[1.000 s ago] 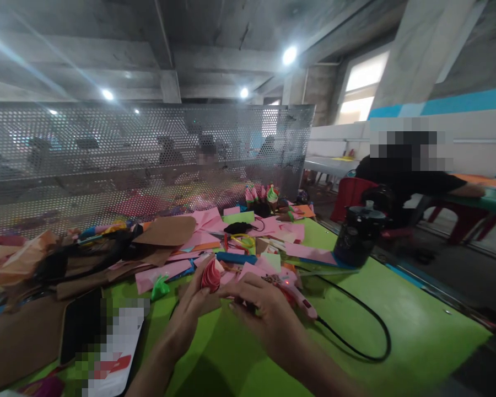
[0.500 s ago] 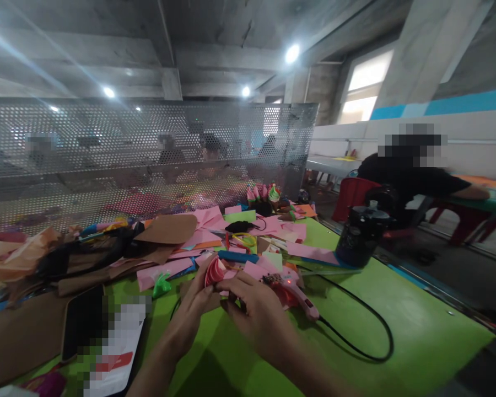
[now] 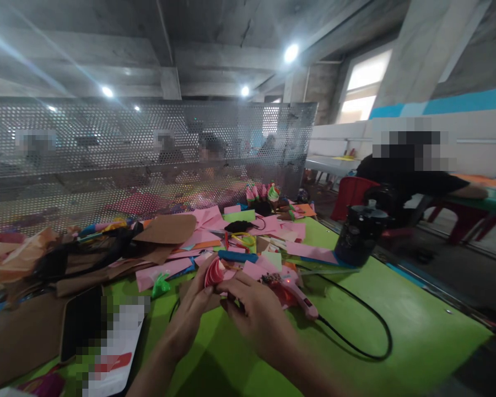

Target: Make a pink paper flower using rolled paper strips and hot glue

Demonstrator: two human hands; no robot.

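A pink and white layered paper swirl point(image 3: 214, 272), shaped like soft ice cream, sits in my left hand point(image 3: 193, 300), whose fingers are wrapped round its left side. My right hand point(image 3: 250, 300) is closed against the swirl's lower right side, with curled fingers. The part between my fingertips is hidden. To the right of my right hand lies a pink corded tool point(image 3: 301, 295) with a lit red light and a black cable. Pink paper pieces point(image 3: 254, 270) and a blue roll point(image 3: 237, 256) lie just beyond my hands.
Paper scraps and brown sheets point(image 3: 165, 229) are heaped across the green table point(image 3: 397, 309). A black phone point(image 3: 82, 320) lies at left, a dark canister point(image 3: 360, 234) at right. Finished paper cones point(image 3: 273, 193) stand before the perforated metal screen point(image 3: 149, 149). A person point(image 3: 400, 171) sits at right.
The view has shifted very slightly. Both hands stay on the paper swirl in nearly the same position, and nothing else has visibly moved.
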